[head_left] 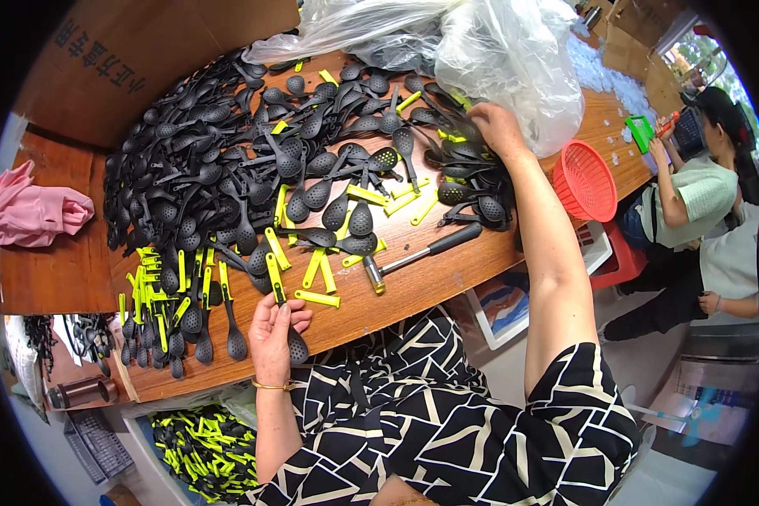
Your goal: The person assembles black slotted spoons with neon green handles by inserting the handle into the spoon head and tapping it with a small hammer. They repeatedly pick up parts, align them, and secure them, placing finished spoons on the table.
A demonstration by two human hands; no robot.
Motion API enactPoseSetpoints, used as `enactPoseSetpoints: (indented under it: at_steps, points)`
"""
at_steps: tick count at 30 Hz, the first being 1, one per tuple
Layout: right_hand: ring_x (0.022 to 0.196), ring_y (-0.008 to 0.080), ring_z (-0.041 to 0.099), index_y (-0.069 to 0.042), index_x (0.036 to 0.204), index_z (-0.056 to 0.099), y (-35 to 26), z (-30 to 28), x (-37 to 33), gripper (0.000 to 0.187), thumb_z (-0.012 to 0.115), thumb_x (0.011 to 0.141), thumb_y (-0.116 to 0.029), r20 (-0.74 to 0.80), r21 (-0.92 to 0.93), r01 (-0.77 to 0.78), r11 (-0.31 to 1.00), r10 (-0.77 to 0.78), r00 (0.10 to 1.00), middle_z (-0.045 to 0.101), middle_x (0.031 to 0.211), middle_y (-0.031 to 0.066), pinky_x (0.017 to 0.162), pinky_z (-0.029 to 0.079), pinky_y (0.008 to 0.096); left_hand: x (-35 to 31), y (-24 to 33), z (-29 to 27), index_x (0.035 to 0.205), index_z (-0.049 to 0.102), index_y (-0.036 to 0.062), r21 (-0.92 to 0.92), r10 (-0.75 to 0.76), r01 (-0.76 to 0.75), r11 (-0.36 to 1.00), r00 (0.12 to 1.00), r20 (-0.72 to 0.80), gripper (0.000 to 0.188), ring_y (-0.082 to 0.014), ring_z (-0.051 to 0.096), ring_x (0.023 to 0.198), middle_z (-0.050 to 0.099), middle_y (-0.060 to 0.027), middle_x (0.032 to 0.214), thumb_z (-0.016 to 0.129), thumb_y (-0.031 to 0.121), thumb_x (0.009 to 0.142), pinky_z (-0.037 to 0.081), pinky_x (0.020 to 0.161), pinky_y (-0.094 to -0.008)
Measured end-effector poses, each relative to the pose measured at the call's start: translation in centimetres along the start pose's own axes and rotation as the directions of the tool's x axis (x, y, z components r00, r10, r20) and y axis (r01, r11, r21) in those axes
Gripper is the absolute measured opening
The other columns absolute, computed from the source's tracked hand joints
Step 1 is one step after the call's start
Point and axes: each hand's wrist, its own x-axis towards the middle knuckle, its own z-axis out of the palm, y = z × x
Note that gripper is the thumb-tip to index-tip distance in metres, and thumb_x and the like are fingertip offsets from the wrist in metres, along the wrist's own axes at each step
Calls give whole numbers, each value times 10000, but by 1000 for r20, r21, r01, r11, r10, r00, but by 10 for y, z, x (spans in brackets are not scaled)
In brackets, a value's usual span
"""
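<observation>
At the table's front edge my left hand (280,337) is closed on a black spoon with a lime-green handle piece (275,278). The handle points away from me, and the dark spoon head (298,346) shows beside my fingers. My right arm stretches to the far right of the work area, where my right hand (499,131) rests at a heap of black spoon heads (472,160). Its fingertips are partly hidden, so its grip is unclear. Loose lime-green handle pieces (317,298) lie between my hands, near a hammer (430,247).
A large pile of black perforated spoons (185,169) covers the left of the wooden table (413,287). Clear plastic bags (514,59) and a cardboard box (84,76) stand behind. A red basket (584,181) is at right; a bin of spoons (202,451) sits below. Co-workers (700,169) are at right.
</observation>
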Motion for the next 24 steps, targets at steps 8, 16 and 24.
enactPoseSetpoints:
  at_steps: [8,16,24]
  points:
    - [1144,321,684,-160,1066,799,-61,-8,-21,173,719,923,-219,132,-313,180,933,-145,981,753,1167,111,995,529,441,1,-6,-2,1394,560,25,22,33,-33,999,999,-20,315,-195,763,950,746,-127,1136,587,157,1109,624,844,-315]
    - [1081,261,746,-146,1373,693,-102,44,-9,340,672,1050,-251,43,486,174,856,-223,974,747,1277,119,922,597,369,2,-8,-2,1393,557,24,35,56,-56,998,998,-18,314,-191,761,945,748,-121,1139,587,157,1109,614,845,-305]
    - [1080,298,721,-79,1331,708,51,4,44,366,601,1000,-194,-81,-26,-141,990,138,987,758,1168,172,873,590,433,4,-12,1,1400,541,18,25,76,-76,997,997,-8,327,-192,758,952,743,-121,1137,588,160,1110,611,851,-308]
